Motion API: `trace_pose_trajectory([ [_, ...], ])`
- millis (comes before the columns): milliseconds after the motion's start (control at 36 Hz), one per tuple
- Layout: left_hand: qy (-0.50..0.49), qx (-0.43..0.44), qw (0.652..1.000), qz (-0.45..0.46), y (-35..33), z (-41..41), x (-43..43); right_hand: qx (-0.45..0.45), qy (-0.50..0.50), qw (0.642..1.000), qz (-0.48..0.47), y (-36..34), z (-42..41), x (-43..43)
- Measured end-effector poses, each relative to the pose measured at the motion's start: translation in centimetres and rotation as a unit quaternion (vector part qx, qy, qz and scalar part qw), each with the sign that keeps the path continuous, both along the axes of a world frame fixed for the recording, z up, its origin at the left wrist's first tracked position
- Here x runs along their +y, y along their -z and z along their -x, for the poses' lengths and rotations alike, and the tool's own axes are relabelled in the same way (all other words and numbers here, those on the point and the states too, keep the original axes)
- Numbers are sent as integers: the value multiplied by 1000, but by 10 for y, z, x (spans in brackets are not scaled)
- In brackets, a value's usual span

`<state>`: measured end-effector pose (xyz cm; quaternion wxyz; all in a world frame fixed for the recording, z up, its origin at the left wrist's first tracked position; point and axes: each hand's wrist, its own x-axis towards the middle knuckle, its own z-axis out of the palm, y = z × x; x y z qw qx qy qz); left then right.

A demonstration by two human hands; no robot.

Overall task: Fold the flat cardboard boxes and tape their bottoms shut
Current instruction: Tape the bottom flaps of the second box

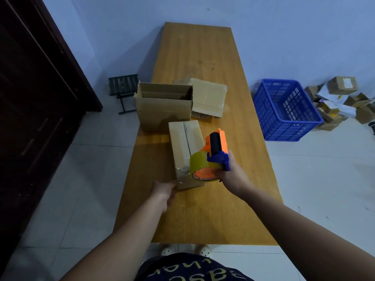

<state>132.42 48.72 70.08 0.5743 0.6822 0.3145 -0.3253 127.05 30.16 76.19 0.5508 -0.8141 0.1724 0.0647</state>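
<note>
The left hand (164, 191) is laid with relaxed fingers against the near end of the folded box (183, 151), and an orange and blue tape dispenser (215, 151) is gripped by the right hand (230, 176) at the box's near right edge. The box is laid seam-up on the bench (203, 209). Behind it, an open box (164, 107) is stood, with flat cardboard (210, 98) just beside it.

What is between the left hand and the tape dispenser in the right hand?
Head view: the near end of the small closed box lies between the left hand and the tape dispenser that the right hand grips.
</note>
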Motion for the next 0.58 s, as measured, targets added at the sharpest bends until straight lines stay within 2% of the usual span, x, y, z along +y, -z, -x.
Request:
trace_pose_trajectory([
  [56, -24, -36, 999, -18, 7, 5, -7, -5, 2, 1000, 8, 0, -1, 2],
  [167, 2, -220, 973, -76, -5, 12, -15, -8, 15, 999, 28, 0, -2, 7],
  [333, 43, -249, 966, -60, -15, 14, -9, -11, 20, 998, 53, 2, -3, 11],
  [444, 156, -291, 943, -44, -21, 17, -4, -17, 13, 998, 53, 2, -4, 14],
  [528, 263, -325, 904, -85, -22, 12, -3, -19, 9, 999, 49, 2, -4, 14],
  [583, 350, -318, 875, -108, -22, 4, -2, -17, 7, 999, 42, 2, -5, 12],
])
